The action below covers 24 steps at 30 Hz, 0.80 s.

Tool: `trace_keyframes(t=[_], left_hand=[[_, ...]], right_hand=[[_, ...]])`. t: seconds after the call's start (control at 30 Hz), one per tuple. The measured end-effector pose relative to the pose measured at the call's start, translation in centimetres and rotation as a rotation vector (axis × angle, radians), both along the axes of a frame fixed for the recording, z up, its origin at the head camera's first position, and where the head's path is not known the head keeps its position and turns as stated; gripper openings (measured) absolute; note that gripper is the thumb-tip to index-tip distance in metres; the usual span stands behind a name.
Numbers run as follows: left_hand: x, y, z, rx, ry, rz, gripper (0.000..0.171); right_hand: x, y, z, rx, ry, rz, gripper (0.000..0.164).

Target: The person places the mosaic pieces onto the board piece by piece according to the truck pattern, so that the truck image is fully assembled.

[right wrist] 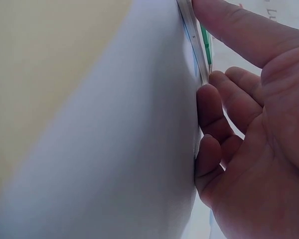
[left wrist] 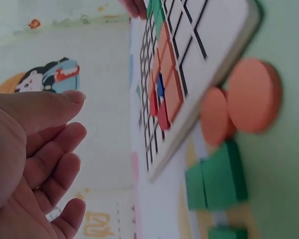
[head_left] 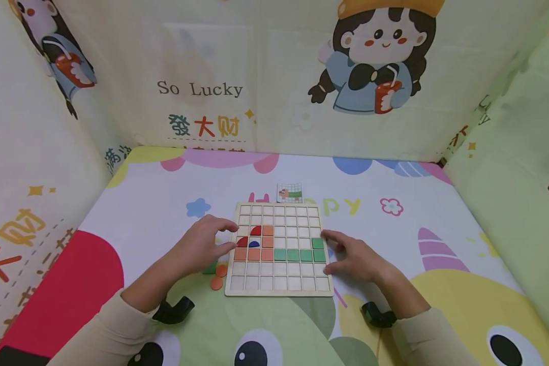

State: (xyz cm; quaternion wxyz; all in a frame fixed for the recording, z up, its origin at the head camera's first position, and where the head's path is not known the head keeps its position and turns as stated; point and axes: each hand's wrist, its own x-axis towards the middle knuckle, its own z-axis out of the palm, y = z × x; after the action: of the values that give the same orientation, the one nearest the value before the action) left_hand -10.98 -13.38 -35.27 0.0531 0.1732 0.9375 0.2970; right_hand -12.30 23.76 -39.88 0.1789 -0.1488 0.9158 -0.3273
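Observation:
A wooden grid board (head_left: 279, 282) lies on the table. In its cells sit several orange squares (head_left: 267, 242), two red rounded pieces (head_left: 256, 231), a blue half-round piece (head_left: 253, 244) and several green squares (head_left: 293, 255). At the board's left edge my left hand (head_left: 201, 247) hovers, fingers loosely bent and thumb apart from them; the left wrist view shows nothing in its grasp. My right hand (head_left: 354, 258) touches the right edge with thumb and fingertips, its fingers relaxed. In the right wrist view the thumb (right wrist: 239, 30) rests against the board's rim.
Two orange discs (head_left: 217, 282) and several green blocks (left wrist: 224, 174) lie beside the board's left side, partly hidden by the left hand in the head view. A small picture card (head_left: 290, 193) lies behind the board. Printed cloth walls (head_left: 279, 122) enclose the table's back and sides.

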Motion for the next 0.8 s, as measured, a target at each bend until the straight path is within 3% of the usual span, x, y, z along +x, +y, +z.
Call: trace_keyframes(t=[0.4,0.8], left_hand=[[0.6,-4.1,-1.6,-0.046,-0.069,0.054,0.03],[-0.2,-5.0,-3.2,-0.076,-0.153,0.022,0.02]], right_hand=[[0.1,0.1,-0.1,0.009,0.011,-0.006,0.085],[0.1,0.0,0.0,0.009,0.004,-0.008,0.085]])
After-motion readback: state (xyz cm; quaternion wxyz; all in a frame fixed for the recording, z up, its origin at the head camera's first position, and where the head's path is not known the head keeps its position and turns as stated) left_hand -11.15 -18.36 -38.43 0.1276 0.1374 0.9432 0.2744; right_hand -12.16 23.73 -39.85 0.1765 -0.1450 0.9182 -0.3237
